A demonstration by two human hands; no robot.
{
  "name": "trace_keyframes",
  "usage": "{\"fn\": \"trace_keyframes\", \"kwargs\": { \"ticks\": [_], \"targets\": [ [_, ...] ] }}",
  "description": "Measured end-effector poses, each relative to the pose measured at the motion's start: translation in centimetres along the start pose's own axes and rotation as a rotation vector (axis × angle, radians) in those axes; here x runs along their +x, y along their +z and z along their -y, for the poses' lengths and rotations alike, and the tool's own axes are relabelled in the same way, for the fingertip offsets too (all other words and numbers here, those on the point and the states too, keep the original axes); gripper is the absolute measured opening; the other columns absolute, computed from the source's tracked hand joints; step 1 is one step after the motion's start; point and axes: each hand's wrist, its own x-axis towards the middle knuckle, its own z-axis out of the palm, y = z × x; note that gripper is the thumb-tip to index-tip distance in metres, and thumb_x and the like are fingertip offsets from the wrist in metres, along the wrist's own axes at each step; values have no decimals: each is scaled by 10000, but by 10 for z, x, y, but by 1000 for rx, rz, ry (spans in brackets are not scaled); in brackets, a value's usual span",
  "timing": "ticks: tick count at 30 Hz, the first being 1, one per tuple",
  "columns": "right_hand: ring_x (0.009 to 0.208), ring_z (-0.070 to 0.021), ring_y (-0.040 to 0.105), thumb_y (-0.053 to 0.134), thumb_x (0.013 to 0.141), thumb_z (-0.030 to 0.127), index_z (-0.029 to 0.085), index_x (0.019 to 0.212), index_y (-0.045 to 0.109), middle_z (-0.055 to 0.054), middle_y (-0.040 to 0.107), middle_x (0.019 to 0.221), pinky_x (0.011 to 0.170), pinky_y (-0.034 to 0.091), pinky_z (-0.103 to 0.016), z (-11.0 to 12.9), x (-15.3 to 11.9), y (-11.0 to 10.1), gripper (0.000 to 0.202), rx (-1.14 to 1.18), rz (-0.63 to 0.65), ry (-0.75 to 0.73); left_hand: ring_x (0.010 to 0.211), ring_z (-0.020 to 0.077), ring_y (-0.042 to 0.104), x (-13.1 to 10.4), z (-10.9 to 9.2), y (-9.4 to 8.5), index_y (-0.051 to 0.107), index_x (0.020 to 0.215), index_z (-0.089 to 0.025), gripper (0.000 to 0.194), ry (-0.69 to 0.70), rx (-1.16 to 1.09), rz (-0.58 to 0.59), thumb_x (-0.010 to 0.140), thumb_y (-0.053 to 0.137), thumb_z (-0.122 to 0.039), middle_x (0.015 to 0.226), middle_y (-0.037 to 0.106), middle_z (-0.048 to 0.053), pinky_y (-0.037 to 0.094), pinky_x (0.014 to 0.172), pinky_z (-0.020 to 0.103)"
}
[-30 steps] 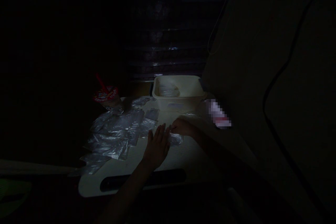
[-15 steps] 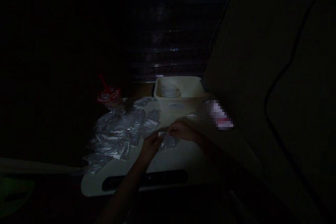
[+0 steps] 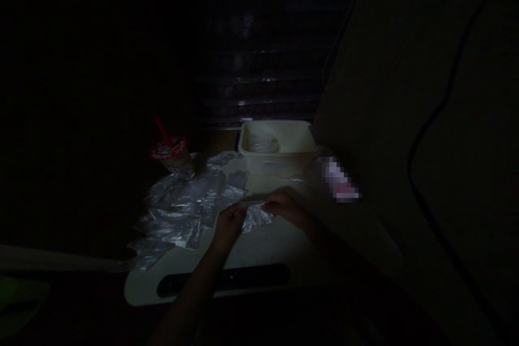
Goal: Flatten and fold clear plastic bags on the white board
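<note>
A small clear plastic bag (image 3: 257,218) is stretched between my two hands, just above the table. My left hand (image 3: 229,224) pinches its left upper corner, fingers closed. On the other side, my right hand (image 3: 284,208) grips the right upper edge between thumb and fingers. The bag looks crinkled and catches the light; whether anything is inside I cannot tell. Left of my hands lies a spread pile of similar clear plastic bags (image 3: 178,211), overlapping one another.
The small white table (image 3: 279,248) has a dark slot (image 3: 259,274) along its front edge. A cream plastic bin (image 3: 279,161) with clear plastic inside stands at the back. A lidded cup (image 3: 172,152) with a red straw is at the back left. The room is very dark.
The bag between my hands has been pulled wider and is more crinkled. My right hand has moved slightly right, and my left hand has shifted slightly left.
</note>
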Motion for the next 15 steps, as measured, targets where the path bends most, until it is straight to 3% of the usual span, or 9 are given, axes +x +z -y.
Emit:
{"fn": "trace_keyframes", "kwargs": {
  "ticks": [8, 15],
  "targets": [
    [483, -65, 433, 569, 586, 318, 128, 563, 519, 44, 469, 492, 469, 341, -197, 9, -5, -1, 197, 134, -117, 25, 431, 103, 501, -1, -10, 6, 564, 590, -124, 265, -90, -104, 65, 599, 572, -389, 475, 532, -17, 378, 403, 198],
    [450, -73, 454, 549, 573, 286, 139, 547, 507, 41, 483, 464, 461, 364, -204, 38, -7, -13, 156, 189, -194, -42, 388, 88, 498, 8, -50, 10, 536, 567, -136, 247, -27, -116, 41, 587, 568, -379, 417, 498, -50, 408, 409, 197]
  ]
}}
